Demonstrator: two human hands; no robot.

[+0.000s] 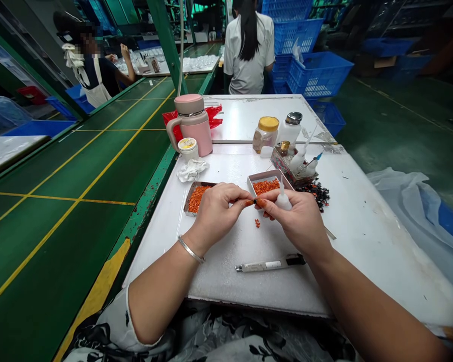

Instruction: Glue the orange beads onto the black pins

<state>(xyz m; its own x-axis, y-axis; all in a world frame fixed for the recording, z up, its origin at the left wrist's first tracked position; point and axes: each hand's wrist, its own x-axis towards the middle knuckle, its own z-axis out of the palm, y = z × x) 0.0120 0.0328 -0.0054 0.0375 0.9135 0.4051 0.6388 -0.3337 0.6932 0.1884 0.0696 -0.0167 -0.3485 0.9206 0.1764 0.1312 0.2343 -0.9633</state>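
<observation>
The left hand [215,216] and the right hand [296,221] are close together over a white worktop [226,274]. The left grip is pinched shut, with finger and thumb together on a tiny black bit [254,201]. The tiny black bit is in the middle, between the two hands, right by the fingers of the right hand. The right grip is clamped on a little white squeeze bottle [283,201], and its thin tip points up. Under the left hand is a small tin tray [196,198] full of orange beads. Just past the hands, a second small tin tray [264,184] holds more orange beads. A few loose orange beads [257,223] lie on the worktop just below the hands. To the right of the second tray is a heap of small black bits [317,196]. A white pen [270,264] lies near the person, below the right hand. Farther off stand a pink mug [192,125], a small white pot [187,149], a crumpled tissue [192,170], a jar with a yellow lid [266,133] and a white bottle with a silver lid [290,128]. A silver bangle [191,250] sits on the left wrist. Far away, another person [248,50] sits by blue crates [317,74].
</observation>
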